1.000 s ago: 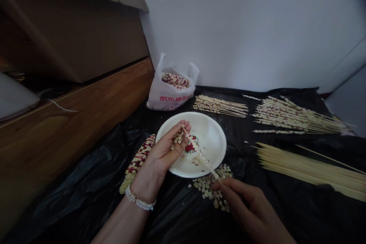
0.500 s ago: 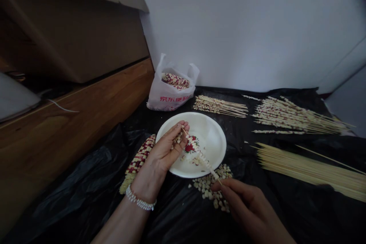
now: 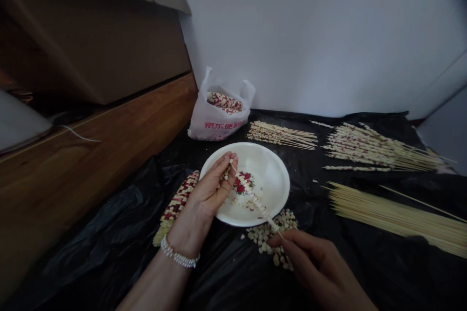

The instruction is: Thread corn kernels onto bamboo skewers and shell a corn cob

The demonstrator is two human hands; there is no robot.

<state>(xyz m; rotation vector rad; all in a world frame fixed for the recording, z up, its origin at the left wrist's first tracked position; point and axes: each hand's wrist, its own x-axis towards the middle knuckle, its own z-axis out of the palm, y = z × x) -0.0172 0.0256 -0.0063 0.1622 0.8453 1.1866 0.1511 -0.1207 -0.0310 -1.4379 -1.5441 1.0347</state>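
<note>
My left hand (image 3: 207, 189) is cupped over the left rim of a white plate (image 3: 272, 175), its fingers closed on corn kernels near the tip of a bamboo skewer (image 3: 255, 199). The skewer carries a row of pale kernels and slants down to my right hand (image 3: 314, 262), which pinches its lower end. Loose white and red kernels (image 3: 243, 185) lie in the plate. More pale kernels (image 3: 272, 238) lie in a heap below the plate. A red-and-white corn cob (image 3: 177, 206) lies just left of my left hand.
A white plastic bag (image 3: 219, 124) holding a corn cob stands behind the plate. Bundles of kernel-laden skewers (image 3: 379, 150) and bare skewers (image 3: 397, 218) lie to the right on black plastic sheeting (image 3: 109, 248). A wooden edge (image 3: 91, 155) runs along the left.
The fingers of my left hand have drawn slightly back and down along the skewer tip. My right hand and the skewer have hardly moved.
</note>
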